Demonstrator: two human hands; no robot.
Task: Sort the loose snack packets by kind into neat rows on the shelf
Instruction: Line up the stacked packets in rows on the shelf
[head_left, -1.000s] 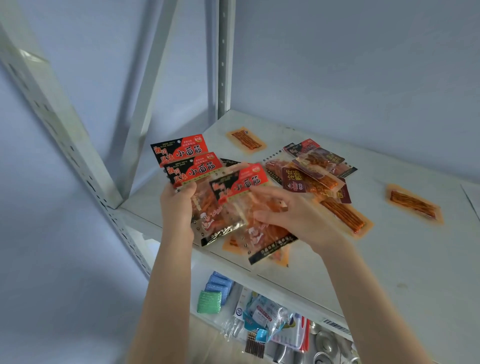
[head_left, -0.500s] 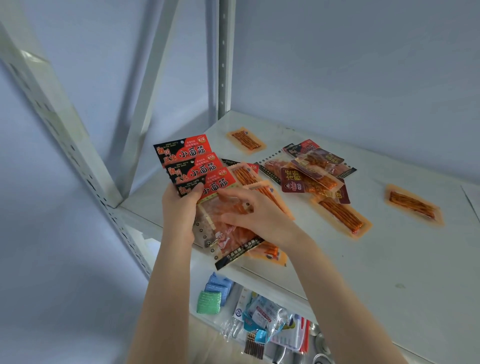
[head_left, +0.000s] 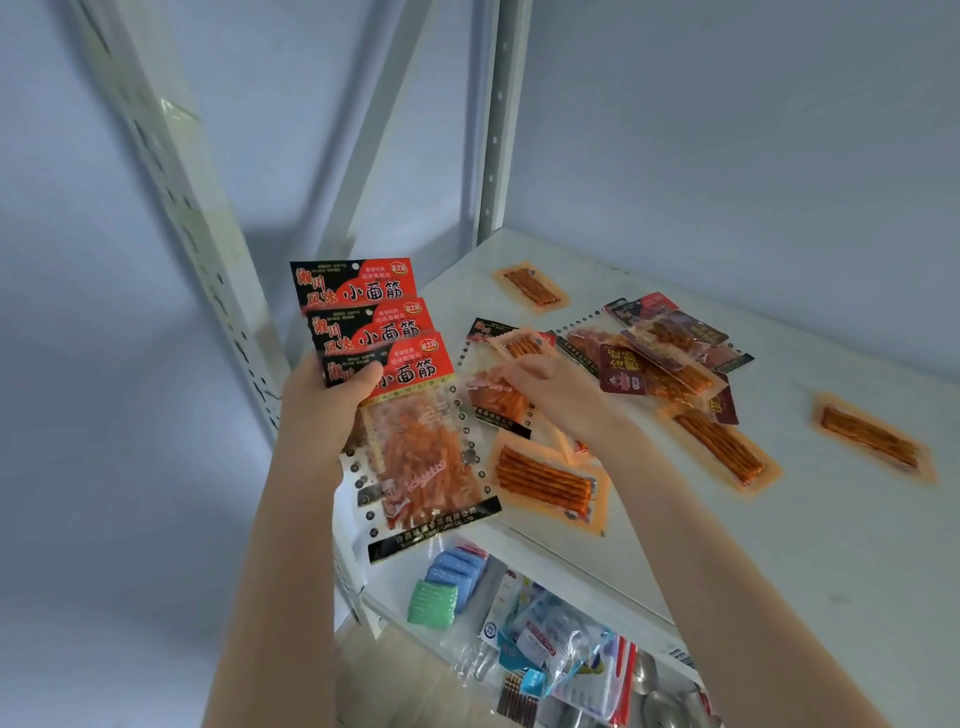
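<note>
Across the white shelf (head_left: 779, 571), viewed from above its front left corner, loose snack packets lie unsorted. Left hand (head_left: 322, 410), raised over the shelf's front left corner, grips a fan of three red-headed packets (head_left: 410, 447); its thumb presses on the frontmost header, the headers are stepped one above another, and the clear lower parts overlap. Right hand (head_left: 561, 389), apart from the left and further in over the shelf, lays its fingers on a fourth red-headed packet (head_left: 493, 400) lying flat on the shelf; whether the fingers pinch it cannot be told. Mixed heap (head_left: 660, 364) of overlapping maroon and clear packets, toward the shelf's back centre. Orange stick packets lie flat on the shelf: front-edge stick packet (head_left: 545, 480), beside the right wrist; middle stick packet (head_left: 722, 449), touching the heap's near side; right stick packet (head_left: 872, 439), alone toward the shelf's right; back stick packet (head_left: 531, 287), alone near the shelf's back left corner; small stick packet (head_left: 522, 345), resting on the fourth packet's top. Below the shelf are blue and green sponges (head_left: 441, 587).
</note>
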